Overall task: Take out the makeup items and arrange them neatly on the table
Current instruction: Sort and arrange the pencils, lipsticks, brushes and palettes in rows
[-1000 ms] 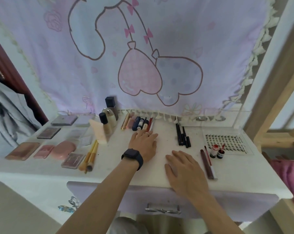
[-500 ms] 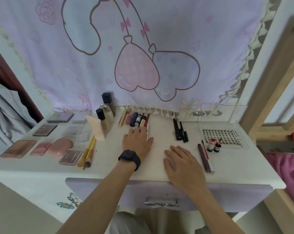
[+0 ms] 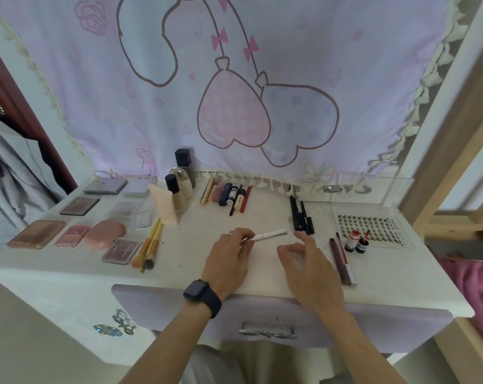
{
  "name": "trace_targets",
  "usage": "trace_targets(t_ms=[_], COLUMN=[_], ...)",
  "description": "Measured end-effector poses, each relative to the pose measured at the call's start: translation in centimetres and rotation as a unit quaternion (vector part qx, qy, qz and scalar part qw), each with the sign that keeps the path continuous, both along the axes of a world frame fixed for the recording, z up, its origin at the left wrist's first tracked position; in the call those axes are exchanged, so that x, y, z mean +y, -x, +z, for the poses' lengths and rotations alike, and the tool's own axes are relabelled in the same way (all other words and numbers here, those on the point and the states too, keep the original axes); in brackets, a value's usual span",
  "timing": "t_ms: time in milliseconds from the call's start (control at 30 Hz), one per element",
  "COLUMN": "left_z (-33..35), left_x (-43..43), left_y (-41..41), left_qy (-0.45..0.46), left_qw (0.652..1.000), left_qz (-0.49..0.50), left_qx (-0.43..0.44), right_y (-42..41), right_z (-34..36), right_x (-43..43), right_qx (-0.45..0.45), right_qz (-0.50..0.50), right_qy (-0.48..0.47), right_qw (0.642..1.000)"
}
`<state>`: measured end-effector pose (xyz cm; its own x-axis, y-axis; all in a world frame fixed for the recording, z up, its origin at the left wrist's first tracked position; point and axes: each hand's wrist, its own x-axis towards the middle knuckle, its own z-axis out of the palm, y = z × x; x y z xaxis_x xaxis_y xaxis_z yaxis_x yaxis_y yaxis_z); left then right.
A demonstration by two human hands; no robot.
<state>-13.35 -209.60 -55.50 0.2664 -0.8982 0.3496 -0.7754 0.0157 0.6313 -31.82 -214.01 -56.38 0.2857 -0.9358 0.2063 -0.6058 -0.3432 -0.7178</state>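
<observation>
L hand pinches white pen by its end, just left of black pencils. R hand just in front of pencils, fingers loosely apart, holding nothing.

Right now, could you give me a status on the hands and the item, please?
Left hand pinches white pen, mid-table. Right hand open, empty. Black pencils lie just beyond its tip.
</observation>
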Motion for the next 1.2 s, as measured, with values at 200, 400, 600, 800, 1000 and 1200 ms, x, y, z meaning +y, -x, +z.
trace_targets(t_ms=[200,400,600,800,1000,1200], left_z=[-0.2,0.2,0.1,-0.2,-0.1,-0.1], left_x=[0.7,1.3,1.2,0.7,1.0,1.0], left_y=[0.1,0.6,0.4,-0.3,0.1,0.0], left_qy=[0.039,0.075,0.041,0.024,0.029,0.023], left_qw=[0.995,0.988,0.992,0.995,0.997,0.997], left_qz=[-0.062,-0.091,-0.114,-0.095,-0.073,-0.066], left_qx=[-0.07,-0.101,-0.038,0.009,-0.006,-0.011], right_y=[0.0,-0.3,-0.2,0.2,0.4,0.6], right_z=[0.6,1.1,0.9,0.3,0.6,-0.1], right_x=[0.0,-0.6,-0.5,-0.1,0.0,-0.1], right_qx=[-0.067,-0.098,-0.076,-0.055,-0.086,-0.078], right_qz=[0.009,0.017,0.027,0.053,0.046,0.059], right_qy=[-0.008,-0.053,-0.072,-0.049,-0.057,-0.039], right_qw=[0.998,0.994,0.994,0.996,0.994,0.994])
